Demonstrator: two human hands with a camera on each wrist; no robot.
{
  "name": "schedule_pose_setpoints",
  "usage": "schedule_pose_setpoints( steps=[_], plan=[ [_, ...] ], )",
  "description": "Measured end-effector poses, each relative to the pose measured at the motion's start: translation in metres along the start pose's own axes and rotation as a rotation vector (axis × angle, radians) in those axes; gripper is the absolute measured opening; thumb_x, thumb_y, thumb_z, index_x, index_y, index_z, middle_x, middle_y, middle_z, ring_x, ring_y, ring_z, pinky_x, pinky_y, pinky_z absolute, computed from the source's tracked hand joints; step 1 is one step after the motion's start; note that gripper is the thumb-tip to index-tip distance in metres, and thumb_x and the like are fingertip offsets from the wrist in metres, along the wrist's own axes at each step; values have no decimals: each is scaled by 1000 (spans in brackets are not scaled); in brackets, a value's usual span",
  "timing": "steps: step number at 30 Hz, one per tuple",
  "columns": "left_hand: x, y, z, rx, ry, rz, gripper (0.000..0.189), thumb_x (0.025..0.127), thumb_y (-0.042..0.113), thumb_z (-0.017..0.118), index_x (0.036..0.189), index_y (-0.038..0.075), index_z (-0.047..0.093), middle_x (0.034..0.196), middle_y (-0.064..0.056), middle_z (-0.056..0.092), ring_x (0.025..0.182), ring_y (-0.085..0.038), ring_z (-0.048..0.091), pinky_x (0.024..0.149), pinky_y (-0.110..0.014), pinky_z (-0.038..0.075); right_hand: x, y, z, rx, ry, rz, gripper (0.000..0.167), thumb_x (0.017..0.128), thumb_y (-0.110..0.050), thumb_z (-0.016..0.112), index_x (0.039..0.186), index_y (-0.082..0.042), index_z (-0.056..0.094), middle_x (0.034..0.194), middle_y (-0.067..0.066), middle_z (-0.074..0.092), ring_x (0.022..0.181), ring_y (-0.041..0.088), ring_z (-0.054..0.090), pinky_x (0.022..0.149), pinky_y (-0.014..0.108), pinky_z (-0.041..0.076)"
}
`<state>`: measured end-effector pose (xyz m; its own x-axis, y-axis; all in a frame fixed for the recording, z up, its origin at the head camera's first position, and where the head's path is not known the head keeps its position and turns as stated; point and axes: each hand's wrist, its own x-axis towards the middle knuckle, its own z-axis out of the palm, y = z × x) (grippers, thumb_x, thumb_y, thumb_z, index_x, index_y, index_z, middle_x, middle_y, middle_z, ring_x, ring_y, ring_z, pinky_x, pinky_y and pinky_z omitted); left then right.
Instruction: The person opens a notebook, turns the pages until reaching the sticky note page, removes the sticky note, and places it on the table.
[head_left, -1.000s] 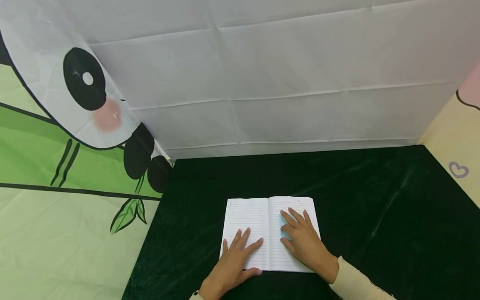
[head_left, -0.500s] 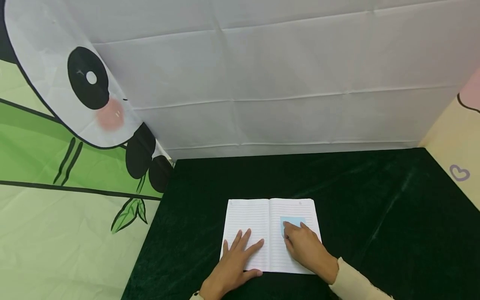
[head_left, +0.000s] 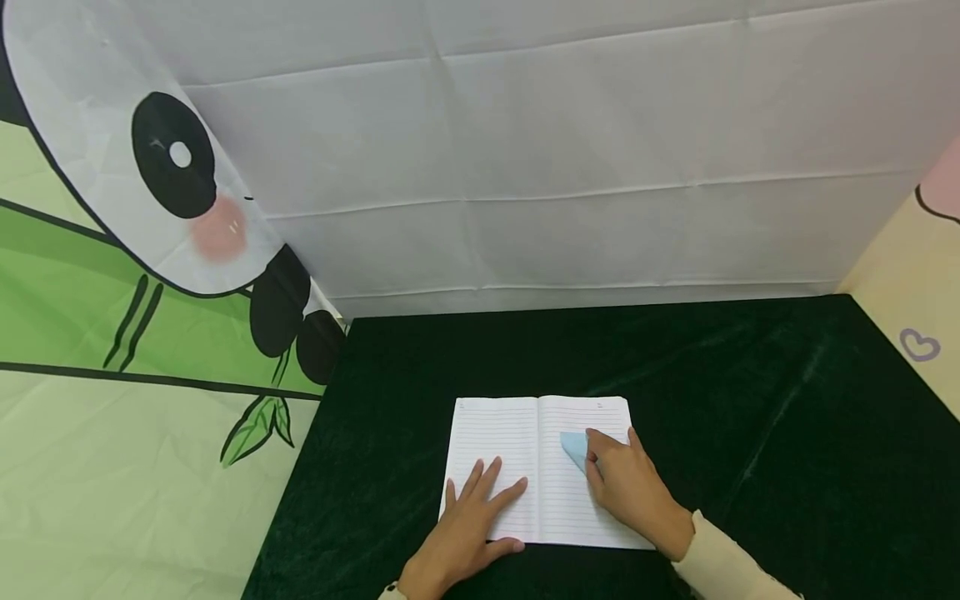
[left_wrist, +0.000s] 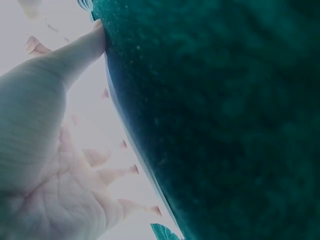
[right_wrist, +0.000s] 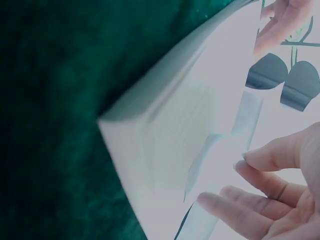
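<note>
An open lined notebook (head_left: pixel 495 427) lies in the head view with a light blue sticky note (head_left: pixel 573 447) on its right page. My right hand (head_left: pixel 630 483) pinches the note between thumb and index finger. The note's lower left part is lifted and bent over, so it shows as a triangle; the hand hides the rest. In the right wrist view the right hand's thumb and index fingertips (right_wrist: pixel 241 161) meet at the pale, curled paper. My left hand (head_left: pixel 468 525) rests spread on the left page, its thumb at the notebook's near edge, also seen in the left wrist view.
A dark green velvety cloth (head_left: pixel 750 400) covers the table under the notebook. Behind it hangs a creased white sheet (head_left: pixel 562 167). A panda-print sheet (head_left: pixel 150 275) hangs at the left, and a cream one with a purple heart (head_left: pixel 918 344) at the right.
My right hand has gone from lying over the blue note to pinching it, then moved rightward, bending up its lower left part. The left hand has stayed put.
</note>
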<state>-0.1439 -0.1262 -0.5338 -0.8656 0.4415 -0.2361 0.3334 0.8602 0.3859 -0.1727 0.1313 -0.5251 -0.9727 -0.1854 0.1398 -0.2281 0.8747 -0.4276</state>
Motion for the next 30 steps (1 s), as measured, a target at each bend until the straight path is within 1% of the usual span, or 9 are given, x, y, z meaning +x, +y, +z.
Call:
schedule_pose_setpoints(
  steps=[3,7,12,15,20,23,25,26,30],
  plan=[
    [0,0,0,-1,-2,-1,71,86,54,72,150,44,42,169,-9,25,156,-43,19,112,-81,17,1,3,-2,11,2,9,11,88,-8,73,84,-12,64,83,7,74,87,22,74,109,75,32],
    [0,0,1,-3,2,3,72,86,55,71,151,44,42,169,-9,25,156,-43,19,112,-81,17,1,7,-6,38,15,18,6,88,-6,72,88,-10,67,79,7,74,76,15,70,109,75,32],
    [1,0,0,-5,11,7,72,86,55,71,151,44,42,169,-8,25,156,-43,19,112,-81,17,2,13,-12,58,36,18,15,88,-6,71,102,0,70,65,-1,66,53,4,49,110,74,33],
    [2,0,0,-10,12,7,72,86,54,72,150,44,42,169,-8,25,156,-43,18,112,-81,17,2,17,-16,60,50,32,18,88,-6,71,105,2,70,59,-6,58,49,4,41,112,72,33],
    [2,0,-1,-3,10,5,72,86,55,71,151,44,42,169,-9,25,156,-43,19,112,-81,17,1,25,-21,75,77,61,9,89,-7,70,96,-2,71,62,-3,57,48,5,40,112,72,32],
    [2,0,0,1,8,6,71,86,55,71,151,44,42,169,-9,25,156,-43,19,112,-81,18,0,30,-24,96,98,87,14,89,-6,69,101,1,71,64,0,57,46,7,39,112,73,30],
    [1,0,0,0,5,4,71,86,55,71,151,44,41,169,-9,25,156,-43,19,112,-81,17,-1,34,-26,101,117,98,23,89,-6,69,109,5,70,69,4,63,45,7,39,112,73,30],
    [1,0,1,0,4,3,72,86,55,71,151,44,41,169,-9,25,156,-43,19,112,-81,18,-2,37,-27,103,126,100,27,89,-5,68,113,7,69,73,7,66,45,7,38,112,74,30],
    [2,0,1,-2,3,-3,72,86,55,71,151,45,42,169,-9,25,156,-43,19,112,-81,17,-4,46,-30,103,144,98,28,90,-5,69,114,7,68,92,17,73,46,8,41,111,75,29]
  ],
)
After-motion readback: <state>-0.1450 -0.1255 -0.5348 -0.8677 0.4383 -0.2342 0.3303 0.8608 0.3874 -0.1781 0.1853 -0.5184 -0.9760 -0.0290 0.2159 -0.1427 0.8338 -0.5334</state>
